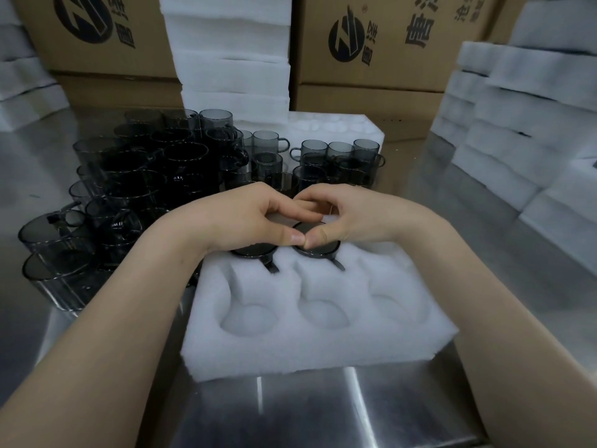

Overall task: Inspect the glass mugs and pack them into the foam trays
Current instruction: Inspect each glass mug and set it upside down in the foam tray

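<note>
Looking down from the head camera, I see both grips closed over the far row of the foam tray (323, 347), which lies on the steel tabletop (323, 412). The left grip (245, 218) is curled over the left mug (255, 251) and covers most of its mouth, with the thumb laid at the near rim. The right grip (352, 215) arches over the right mug (318, 250), thumb on the near rim and fingers bent round toward the far side, so part of the dark mouth shows under the arch. The two thumb tips touch each other between the mugs, and the forefingers meet above them. Both mugs sit sunk in neighbouring pockets, only their upper edges above the foam, with their handles pointing toward me. The near row shows three round pockets of bare foam. A crowd of loose mugs (155, 176) stands to the left of the tray and beyond it. Cardboard boxes (387, 43) and foam stacks (232, 59) rise behind.
</note>
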`<state>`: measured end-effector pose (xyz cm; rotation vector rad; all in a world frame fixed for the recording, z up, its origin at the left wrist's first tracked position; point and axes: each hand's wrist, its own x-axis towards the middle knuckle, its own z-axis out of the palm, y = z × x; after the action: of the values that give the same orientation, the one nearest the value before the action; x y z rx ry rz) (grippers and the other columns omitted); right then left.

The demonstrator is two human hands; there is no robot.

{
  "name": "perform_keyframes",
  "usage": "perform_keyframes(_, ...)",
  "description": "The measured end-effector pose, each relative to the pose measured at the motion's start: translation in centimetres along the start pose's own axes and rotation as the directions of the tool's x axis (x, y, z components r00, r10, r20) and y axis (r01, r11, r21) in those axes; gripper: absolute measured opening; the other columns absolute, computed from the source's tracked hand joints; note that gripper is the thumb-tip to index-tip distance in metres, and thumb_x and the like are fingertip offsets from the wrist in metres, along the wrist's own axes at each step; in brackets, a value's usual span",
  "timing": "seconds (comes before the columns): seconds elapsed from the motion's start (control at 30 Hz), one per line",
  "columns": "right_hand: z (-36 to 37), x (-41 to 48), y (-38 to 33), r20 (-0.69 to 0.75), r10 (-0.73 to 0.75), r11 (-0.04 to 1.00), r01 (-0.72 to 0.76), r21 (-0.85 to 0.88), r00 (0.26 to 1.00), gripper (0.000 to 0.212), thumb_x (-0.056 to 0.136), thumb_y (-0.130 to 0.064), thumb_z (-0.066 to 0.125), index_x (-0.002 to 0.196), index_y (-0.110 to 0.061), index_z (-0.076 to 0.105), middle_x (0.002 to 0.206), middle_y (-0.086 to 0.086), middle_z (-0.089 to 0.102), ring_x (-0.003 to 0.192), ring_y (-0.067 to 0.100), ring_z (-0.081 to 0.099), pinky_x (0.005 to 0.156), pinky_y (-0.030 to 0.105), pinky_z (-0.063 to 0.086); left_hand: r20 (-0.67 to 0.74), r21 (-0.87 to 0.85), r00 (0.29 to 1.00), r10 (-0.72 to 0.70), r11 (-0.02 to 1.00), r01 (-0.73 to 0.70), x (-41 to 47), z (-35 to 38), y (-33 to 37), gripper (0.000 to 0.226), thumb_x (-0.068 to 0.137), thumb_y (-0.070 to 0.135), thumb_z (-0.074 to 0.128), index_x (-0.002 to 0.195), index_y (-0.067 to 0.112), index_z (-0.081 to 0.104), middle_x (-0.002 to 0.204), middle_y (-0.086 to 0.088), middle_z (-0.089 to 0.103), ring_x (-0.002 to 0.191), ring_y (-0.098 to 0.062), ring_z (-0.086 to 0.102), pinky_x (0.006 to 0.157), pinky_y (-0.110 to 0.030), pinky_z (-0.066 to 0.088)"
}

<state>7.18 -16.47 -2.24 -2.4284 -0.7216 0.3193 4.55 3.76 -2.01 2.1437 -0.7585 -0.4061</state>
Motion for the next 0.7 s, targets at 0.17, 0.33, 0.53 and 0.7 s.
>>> perform_keyframes(0.17, -0.1, 0.2, -0.2, 0.019, 0.031, 0.997, -0.030, -0.075, 0.999, 0.060, 0.073, -0.045, 0.080, 0.127, -0.031, 0.057, 0.121, -0.016, 0.060, 0.114, 0.005, 0.054, 0.103, 0.033, 0.043, 0.024, 0.031, 0.999, -0.023, 0.999, 0.022, 0.4, -0.2, 0.0, 0.040, 0.086, 0.009, 0.069, 0.122, 0.028, 0.066, 0.127, 0.029, 0.054, 0.113, 0.027, 0.041, 0.092, 0.007, 0.028)
perform_keyframes(0.33, -0.9, -0.3, 0.9, -0.144, -0.045, 0.966, 0.079, 0.244, 0.989, 0.037, 0.080, -0.038, 0.077, 0.114, -0.029, 0.066, 0.083, -0.011, 0.066, 0.080, 0.005, 0.060, 0.077, 0.022, 0.050, -0.009, -0.028, 1.000, 0.004, 1.000, -0.004, 0.0, 0.2, -0.3, 0.039, 0.089, 0.010, 0.066, 0.122, 0.031, 0.065, 0.128, 0.028, 0.057, 0.117, 0.017, 0.048, 0.099, -0.002, 0.033)
perform_keyframes(0.53, -1.3, 2.3, 3.4, -0.376, 0.179, 0.983, -0.153, 0.098, 0.909, 0.038, 0.098, -0.021, 0.056, 0.135, -0.027, 0.053, 0.068, -0.002, 0.063, 0.048, 0.005, 0.056, 0.055, 0.020, 0.047, -0.190, -0.070, 0.982, 0.013, 0.997, -0.026, 0.0, 0.8, -0.5, 0.022, 0.090, 0.015, 0.066, 0.103, 0.032, 0.072, 0.105, 0.017, 0.073, 0.102, 0.006, 0.064, 0.091, -0.010, 0.047)
perform_keyframes(0.7, -1.5, 4.3, 2.8, -0.327, 0.118, 0.941, -0.211, -0.265, 0.938, 0.033, 0.092, -0.027, 0.063, 0.125, -0.026, 0.063, 0.067, -0.019, 0.048, 0.062, 0.005, 0.055, 0.067, 0.021, 0.039, -0.320, 0.012, 0.947, 0.008, 1.000, -0.005, 0.3, 0.9, -0.5, 0.016, 0.094, 0.019, 0.061, 0.096, 0.025, 0.076, 0.091, 0.019, 0.074, 0.092, 0.006, 0.065, 0.089, -0.017, 0.047)
